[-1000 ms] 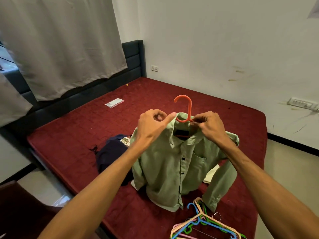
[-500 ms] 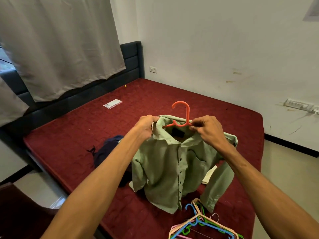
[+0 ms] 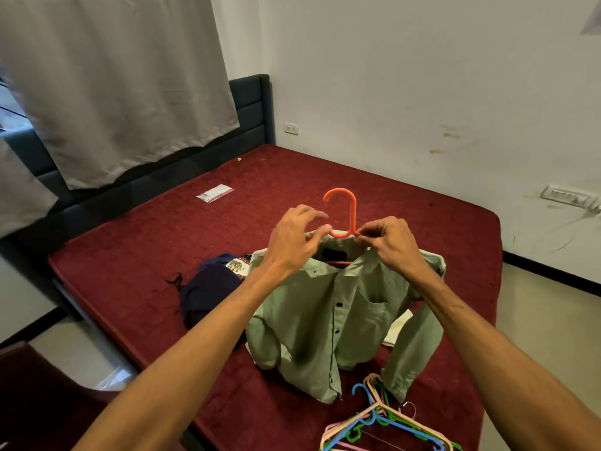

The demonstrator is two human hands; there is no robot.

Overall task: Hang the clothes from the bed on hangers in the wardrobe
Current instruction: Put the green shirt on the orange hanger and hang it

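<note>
**Maroon bed [image 3: 130, 255], green shirt [image 3: 312, 320] held up on an orange hanger [image 3: 350, 211]**

Over the near part of the bed the shirt hangs, buttoned, its hem and one sleeve end resting on the mattress. Most of the hanger is hidden inside it; only the hook above the collar and a sliver of bar in the neck opening show. The right hand [image 3: 390, 245] pinches the hanger at the foot of the hook; whether collar cloth is caught in the pinch too is hard to tell. The left hand [image 3: 292, 242] has its fingers arched and spread, with the thumb tip at the collar edge.

Left of the shirt lies a dark navy garment [image 3: 208, 288], partly covered by the forearm, with an elephant-print patch at its top. A cream cloth [image 3: 397, 330] peeks out between the shirt's body and sleeve. By the near corner a heap of coloured hangers [image 3: 383, 424] is cut off by the bottom edge. Farther back lie a small clear packet [image 3: 214, 193], its contents unreadable, the dark headboard [image 3: 250, 105] and a grey curtain [image 3: 113, 76].
</note>
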